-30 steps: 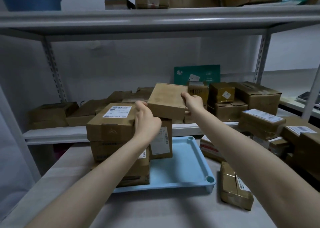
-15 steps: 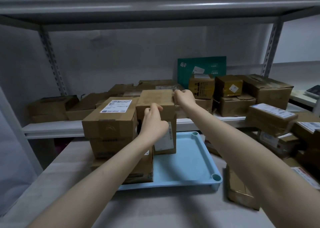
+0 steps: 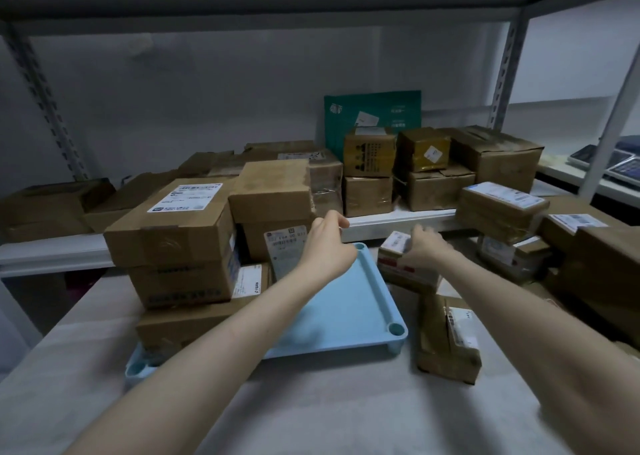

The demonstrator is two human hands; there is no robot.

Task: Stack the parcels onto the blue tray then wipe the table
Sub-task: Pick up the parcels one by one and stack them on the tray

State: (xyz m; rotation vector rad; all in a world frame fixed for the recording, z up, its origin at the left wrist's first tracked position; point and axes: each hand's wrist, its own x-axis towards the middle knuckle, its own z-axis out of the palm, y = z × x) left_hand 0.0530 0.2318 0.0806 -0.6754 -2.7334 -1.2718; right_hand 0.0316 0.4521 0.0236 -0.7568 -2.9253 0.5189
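Parcels (image 3: pixel 180 240) stand stacked on the left half of the blue tray (image 3: pixel 349 316) on the counter (image 3: pixel 311 406). Your left grip (image 3: pixel 327 247) hovers over the tray's far rim, arm outstretched, fingers loosely curled, holding nothing. Your right grip (image 3: pixel 420 250), blurred, curls over the red-taped parcel (image 3: pixel 398 271) just right of the tray. White shipping labels (image 3: pixel 187 196) show barcodes; their print is too blurred to read.
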